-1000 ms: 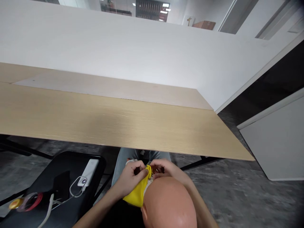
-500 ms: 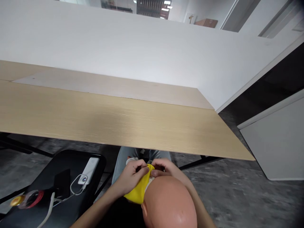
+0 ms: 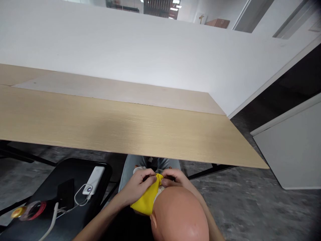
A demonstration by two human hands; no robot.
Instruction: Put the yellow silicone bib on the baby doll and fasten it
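A bald baby doll (image 3: pixel 182 212) sits on my lap, its back of the head toward me at the lower middle. Yellow cloth (image 3: pixel 145 201) lies over the doll's left shoulder side and reaches up to its front. My left hand (image 3: pixel 140 185) pinches the top edge of this cloth between thumb and fingers. Close beside it, my right hand (image 3: pixel 174 177) has its fingers bent and pressed on the same cloth's edge. Below the cloth, a strip of whitish fabric (image 3: pixel 160 189) shows at the doll's neck. The doll's head hides most of its body.
A wooden table (image 3: pixel 112 124) stretches across in front, with a white partition (image 3: pixel 125 47) behind it. At left, a black chair seat (image 3: pixel 72 167) bears a white power bank (image 3: pixel 94 180) with a cable, a dark phone (image 3: pixel 65 194) and a bottle with a yellow cap (image 3: pixel 18 212).
Both hands stay nearly in place. The yellow cloth's edge between them is bunched slightly more toward my right fingers. The doll's head has shifted very slightly.
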